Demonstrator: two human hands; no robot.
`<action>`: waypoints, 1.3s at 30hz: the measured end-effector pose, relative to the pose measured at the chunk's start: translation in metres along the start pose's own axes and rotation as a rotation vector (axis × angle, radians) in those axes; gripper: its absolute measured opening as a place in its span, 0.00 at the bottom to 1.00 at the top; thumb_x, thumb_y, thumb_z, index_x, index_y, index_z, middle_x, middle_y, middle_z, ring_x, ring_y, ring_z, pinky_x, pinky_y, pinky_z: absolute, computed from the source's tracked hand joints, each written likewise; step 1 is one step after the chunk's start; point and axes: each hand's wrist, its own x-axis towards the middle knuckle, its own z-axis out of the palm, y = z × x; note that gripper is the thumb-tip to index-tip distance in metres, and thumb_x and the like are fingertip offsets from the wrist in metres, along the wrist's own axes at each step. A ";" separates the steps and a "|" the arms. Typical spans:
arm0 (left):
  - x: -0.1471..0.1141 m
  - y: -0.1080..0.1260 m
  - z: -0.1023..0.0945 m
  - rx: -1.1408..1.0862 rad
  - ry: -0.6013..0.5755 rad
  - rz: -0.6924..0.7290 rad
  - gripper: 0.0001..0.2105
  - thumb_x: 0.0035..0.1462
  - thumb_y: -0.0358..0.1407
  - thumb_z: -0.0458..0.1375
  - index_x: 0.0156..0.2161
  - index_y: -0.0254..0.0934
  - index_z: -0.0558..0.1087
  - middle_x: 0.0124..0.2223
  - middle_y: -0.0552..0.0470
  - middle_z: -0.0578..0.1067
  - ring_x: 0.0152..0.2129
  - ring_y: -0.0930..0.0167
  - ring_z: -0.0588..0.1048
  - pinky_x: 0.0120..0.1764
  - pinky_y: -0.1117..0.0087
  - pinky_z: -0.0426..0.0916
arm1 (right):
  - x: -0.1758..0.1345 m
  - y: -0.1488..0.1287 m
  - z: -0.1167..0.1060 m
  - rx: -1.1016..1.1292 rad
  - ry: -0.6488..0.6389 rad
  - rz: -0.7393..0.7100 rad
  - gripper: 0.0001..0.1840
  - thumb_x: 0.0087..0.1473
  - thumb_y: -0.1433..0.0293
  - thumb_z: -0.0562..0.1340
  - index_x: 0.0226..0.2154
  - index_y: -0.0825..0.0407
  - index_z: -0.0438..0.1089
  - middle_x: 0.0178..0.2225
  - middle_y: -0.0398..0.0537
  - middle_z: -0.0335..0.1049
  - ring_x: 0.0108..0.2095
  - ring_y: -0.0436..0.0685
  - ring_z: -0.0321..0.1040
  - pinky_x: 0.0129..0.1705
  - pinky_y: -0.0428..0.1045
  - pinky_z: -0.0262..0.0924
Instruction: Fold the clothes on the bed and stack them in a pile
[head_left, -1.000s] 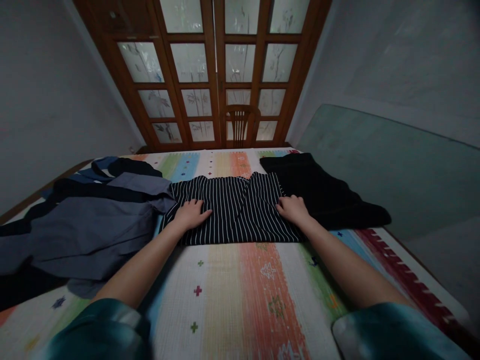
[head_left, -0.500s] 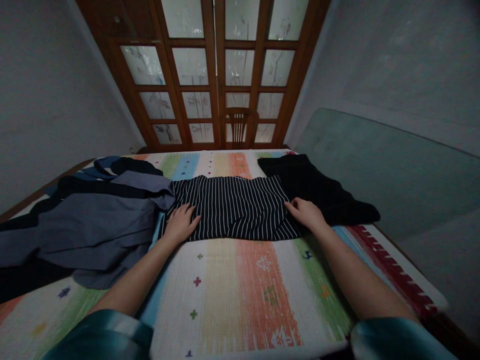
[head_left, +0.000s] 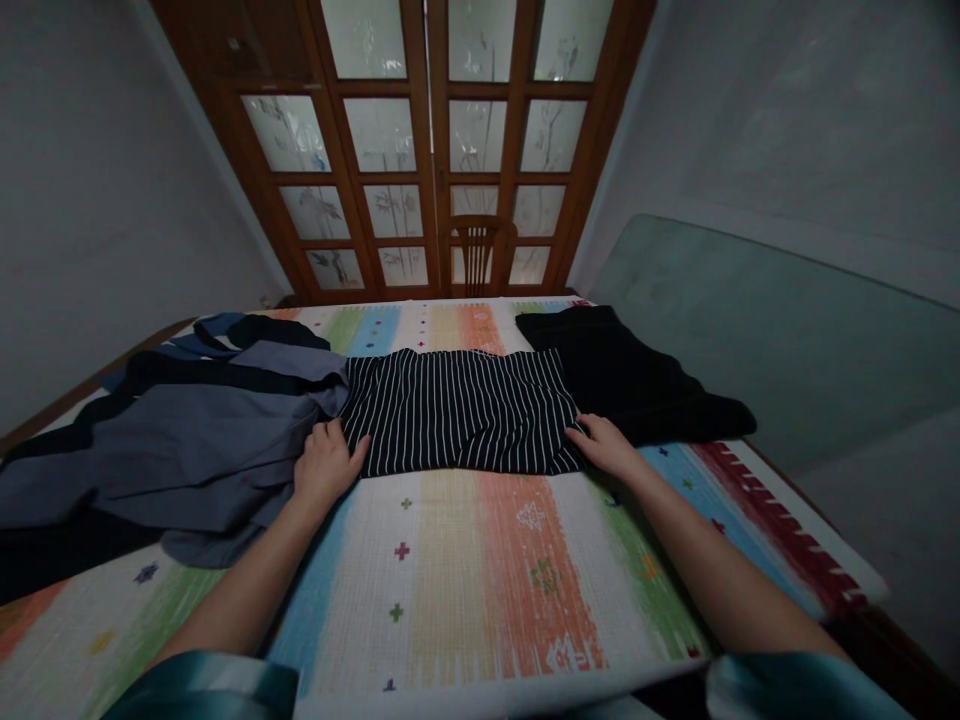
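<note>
A black garment with thin white stripes [head_left: 457,410] lies spread flat across the table, its exact kind not plain from here. My left hand [head_left: 326,465] is at its near left edge, fingers bent together and the thumb along the fabric; the fingertips are partly hidden. At the opposite edge, my right hand [head_left: 606,447] pinches the cloth between thumb and fingers. Grey clothing [head_left: 202,440] lies just left of my left hand, touching the striped piece. Beyond my right hand is a folded black garment [head_left: 637,380], partly behind the striped one's right edge.
A colourful patterned tablecloth [head_left: 450,580] covers the table. Dark blue clothing [head_left: 217,325] lies at the back left. Beyond the far edge stand a wooden chair [head_left: 480,250] and glazed wooden doors [head_left: 435,150]. A pale green panel [head_left: 750,330] is along the right wall.
My left hand has slid left and towards me, from lying on the striped cloth to its edge. My right hand has come slightly nearer. The garment's near corners look drawn inward.
</note>
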 end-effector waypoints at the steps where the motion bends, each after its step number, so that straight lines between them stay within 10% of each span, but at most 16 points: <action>1: 0.000 0.000 -0.002 -0.015 -0.022 -0.024 0.30 0.62 0.51 0.43 0.57 0.26 0.60 0.50 0.32 0.69 0.45 0.54 0.73 0.41 0.59 0.69 | 0.000 0.002 0.000 0.042 0.034 -0.012 0.15 0.55 0.60 0.56 0.34 0.53 0.71 0.37 0.54 0.72 0.39 0.60 0.68 0.43 0.51 0.59; 10: 0.002 -0.020 0.001 -0.102 -0.160 -0.021 0.19 0.64 0.38 0.42 0.56 0.32 0.60 0.39 0.38 0.78 0.37 0.57 0.79 0.38 0.62 0.69 | -0.016 0.019 -0.011 0.489 0.177 0.101 0.23 0.49 0.47 0.56 0.22 0.50 0.64 0.20 0.42 0.62 0.22 0.51 0.57 0.25 0.47 0.51; 16: 0.001 -0.024 -0.002 -0.150 -0.189 0.022 0.17 0.62 0.36 0.44 0.55 0.34 0.62 0.40 0.40 0.79 0.38 0.57 0.79 0.38 0.63 0.69 | -0.024 0.035 -0.021 0.248 -0.051 0.149 0.06 0.47 0.66 0.60 0.27 0.51 0.70 0.22 0.45 0.71 0.25 0.53 0.66 0.28 0.46 0.55; 21: 0.002 -0.024 -0.004 -0.286 -0.127 -0.007 0.18 0.61 0.39 0.45 0.54 0.35 0.62 0.39 0.43 0.78 0.38 0.60 0.78 0.38 0.66 0.68 | -0.031 0.022 -0.018 0.244 0.053 0.138 0.18 0.51 0.65 0.59 0.44 0.53 0.71 0.35 0.50 0.76 0.33 0.56 0.71 0.35 0.47 0.61; 27: -0.002 -0.029 0.001 -0.313 -0.097 -0.011 0.16 0.60 0.40 0.46 0.50 0.37 0.65 0.32 0.47 0.77 0.30 0.61 0.77 0.34 0.67 0.67 | -0.039 0.012 -0.012 0.142 0.079 0.096 0.17 0.52 0.55 0.58 0.25 0.51 0.68 0.20 0.46 0.66 0.24 0.55 0.64 0.27 0.48 0.52; 33: 0.001 -0.036 0.008 -0.604 0.058 -0.050 0.14 0.57 0.43 0.48 0.43 0.39 0.67 0.31 0.50 0.74 0.26 0.67 0.73 0.32 0.69 0.65 | -0.031 0.018 -0.010 0.648 0.253 0.158 0.20 0.50 0.51 0.57 0.28 0.51 0.70 0.26 0.46 0.70 0.30 0.56 0.66 0.31 0.48 0.58; 39: 0.003 -0.037 0.020 -0.933 -0.032 0.021 0.16 0.53 0.46 0.51 0.41 0.37 0.67 0.23 0.60 0.61 0.18 0.74 0.61 0.24 0.74 0.58 | -0.029 0.012 0.003 1.022 0.103 0.226 0.20 0.44 0.50 0.63 0.30 0.50 0.71 0.32 0.47 0.74 0.37 0.59 0.70 0.38 0.50 0.65</action>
